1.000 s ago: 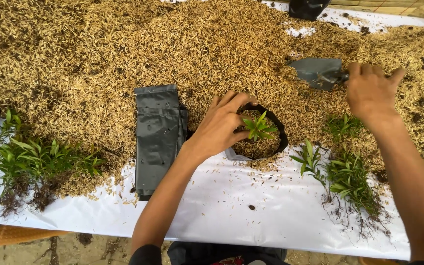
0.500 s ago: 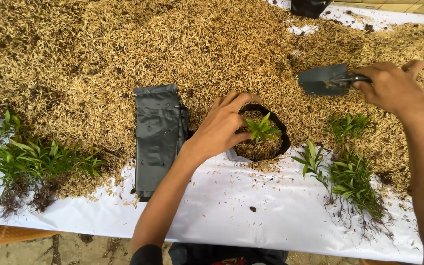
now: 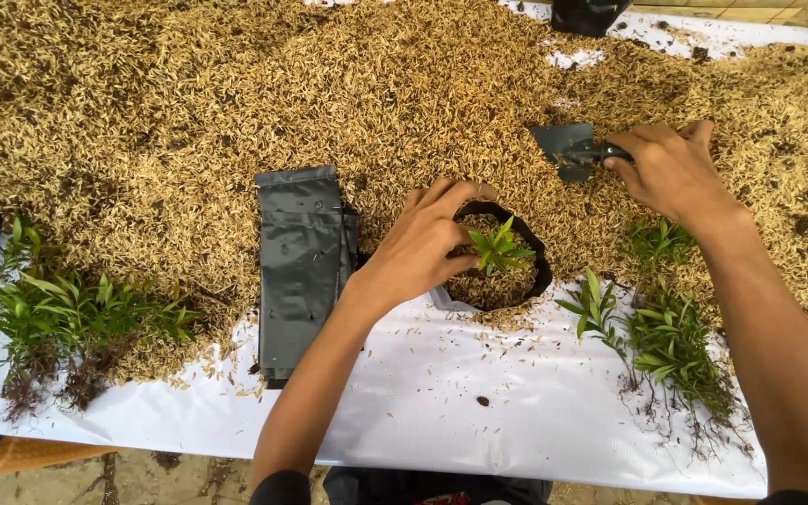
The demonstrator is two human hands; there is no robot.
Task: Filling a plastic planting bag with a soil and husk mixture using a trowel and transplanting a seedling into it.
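My left hand [image 3: 421, 248] grips the left rim of a round black grow bag [image 3: 540, 271] filled with rice husk, and a small green seedling [image 3: 497, 249] stands inside it. My right hand [image 3: 670, 168] holds the handle of a small dark trowel [image 3: 565, 150], whose blade rests on the husk pile just behind the bag.
A wide heap of rice husk [image 3: 236, 103] covers the back of the white sheet [image 3: 441, 402]. A stack of flat black grow bags [image 3: 296, 266] lies left of my left hand. Loose seedlings lie in bunches at the left [image 3: 77, 313] and right [image 3: 666, 337]. Another black bag [image 3: 586, 14] sits far back.
My right hand took hold of the trowel and drew it leftward, closer to the bag. My left hand stayed on the bag's rim.
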